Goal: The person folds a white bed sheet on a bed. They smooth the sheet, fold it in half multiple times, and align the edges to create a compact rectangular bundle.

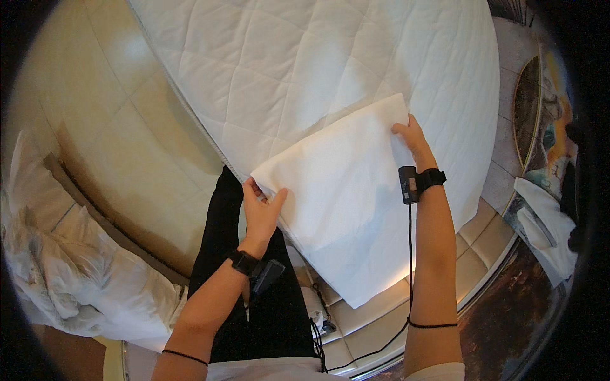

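Observation:
A plain white cloth [340,176], flat and roughly rectangular like a pillowcase, lies over the near corner of a white quilted mattress [267,62]. My left hand [261,209] grips its left corner, thumb on top and fingers tucked partly under the edge. At the opposite side, my right hand [413,135] pinches the right edge just below the upper corner. The cloth's far edge runs straight between both hands, and its lower corner hangs at the mattress's near side. Some of the fingers are hidden beneath the fabric.
A padded beige headboard [376,309] borders the mattress on the near side. Rumpled white bedding [95,271] is piled at the left, above the tiled floor [138,119]. A black cable [411,266] hangs from the device on my right wrist. White fabric [543,228] lies at far right.

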Demonstrator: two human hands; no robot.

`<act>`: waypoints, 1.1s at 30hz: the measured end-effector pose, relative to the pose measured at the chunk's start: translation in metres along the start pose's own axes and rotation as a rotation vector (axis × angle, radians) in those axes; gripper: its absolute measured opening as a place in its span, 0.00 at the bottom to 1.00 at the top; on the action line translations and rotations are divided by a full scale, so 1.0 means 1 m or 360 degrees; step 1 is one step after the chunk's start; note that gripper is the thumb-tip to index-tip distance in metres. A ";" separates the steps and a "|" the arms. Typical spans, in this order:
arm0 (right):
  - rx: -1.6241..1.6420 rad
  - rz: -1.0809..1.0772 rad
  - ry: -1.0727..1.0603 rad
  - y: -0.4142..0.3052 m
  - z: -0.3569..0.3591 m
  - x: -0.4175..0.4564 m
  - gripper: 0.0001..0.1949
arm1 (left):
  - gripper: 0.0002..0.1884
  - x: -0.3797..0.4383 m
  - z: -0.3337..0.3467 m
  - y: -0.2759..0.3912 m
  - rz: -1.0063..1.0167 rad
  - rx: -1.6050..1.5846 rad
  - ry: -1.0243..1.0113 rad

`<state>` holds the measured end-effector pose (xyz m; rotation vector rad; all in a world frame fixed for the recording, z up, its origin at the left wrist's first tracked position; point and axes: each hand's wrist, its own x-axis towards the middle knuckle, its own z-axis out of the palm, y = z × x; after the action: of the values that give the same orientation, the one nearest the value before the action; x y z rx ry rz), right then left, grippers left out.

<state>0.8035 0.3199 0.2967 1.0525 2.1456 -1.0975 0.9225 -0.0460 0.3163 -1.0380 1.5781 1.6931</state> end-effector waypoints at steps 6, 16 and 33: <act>0.0089 0.0190 -0.0037 0.004 -0.013 -0.036 0.10 | 0.28 0.007 0.017 0.014 -0.0420 -0.0292 -0.0007; 0.1123 -0.0406 0.0657 0.099 -0.168 -0.231 0.14 | 0.16 -0.065 0.100 0.145 0.0698 0.0307 -0.1242; 0.1627 0.0588 0.0611 0.330 0.048 -0.365 0.12 | 0.17 -0.051 0.038 0.041 0.0235 0.1495 -0.1203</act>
<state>1.2853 0.2550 0.3853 2.1329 1.4421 -1.9619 0.9088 -0.0087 0.3806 0.1825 1.6108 0.9813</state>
